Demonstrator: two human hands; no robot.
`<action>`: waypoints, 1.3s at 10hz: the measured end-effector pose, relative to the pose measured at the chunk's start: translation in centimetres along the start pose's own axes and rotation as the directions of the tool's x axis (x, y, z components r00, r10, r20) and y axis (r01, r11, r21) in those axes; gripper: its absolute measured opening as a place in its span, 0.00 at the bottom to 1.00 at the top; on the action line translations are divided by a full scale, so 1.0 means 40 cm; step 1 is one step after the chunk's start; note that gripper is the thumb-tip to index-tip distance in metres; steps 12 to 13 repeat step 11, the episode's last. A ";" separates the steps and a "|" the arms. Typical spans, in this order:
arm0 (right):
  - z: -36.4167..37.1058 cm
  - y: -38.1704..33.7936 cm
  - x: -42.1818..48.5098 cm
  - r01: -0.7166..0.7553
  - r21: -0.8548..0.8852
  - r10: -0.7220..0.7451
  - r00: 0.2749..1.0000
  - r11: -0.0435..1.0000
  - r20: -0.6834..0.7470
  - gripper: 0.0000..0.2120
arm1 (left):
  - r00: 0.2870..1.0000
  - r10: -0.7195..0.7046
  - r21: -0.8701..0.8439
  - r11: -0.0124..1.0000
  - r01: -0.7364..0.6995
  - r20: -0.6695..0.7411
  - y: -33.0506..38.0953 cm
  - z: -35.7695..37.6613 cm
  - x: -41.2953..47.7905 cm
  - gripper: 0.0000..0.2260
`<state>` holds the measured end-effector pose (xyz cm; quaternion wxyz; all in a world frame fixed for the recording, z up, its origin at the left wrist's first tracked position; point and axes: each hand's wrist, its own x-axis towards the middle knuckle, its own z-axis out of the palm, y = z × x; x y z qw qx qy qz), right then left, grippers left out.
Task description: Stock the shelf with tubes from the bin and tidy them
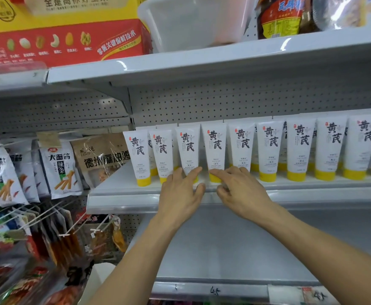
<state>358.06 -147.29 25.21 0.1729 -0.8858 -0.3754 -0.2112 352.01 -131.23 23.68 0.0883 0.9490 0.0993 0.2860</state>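
White, yellow-capped tubes (pixel 272 148) marked 黄芪 stand cap-down in a row on the shelf (pixel 312 183); their small print is too blurred to read, and a second row behind is mostly hidden. The left hand (pixel 180 192) lays loosely spread fingers against the third tube (pixel 188 148), while the right hand (pixel 241 190) presses a straight forefinger on the fourth tube's cap (pixel 214 178), its other fingers curled. Hanging packets (pixel 62 168) at the left read 大面筋 辣条.

The tubes (pixel 244 146) stand packed side by side. There is room on the shelf (pixel 112 183) left of them, beside hanging snack bags (pixel 62 170).
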 end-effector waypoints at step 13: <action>-0.091 0.227 -0.105 -0.168 -0.134 0.160 0.985 0.977 -0.071 0.17 | 0.997 0.067 0.080 0.995 -0.065 -0.025 0.262 0.072 0.001 0.28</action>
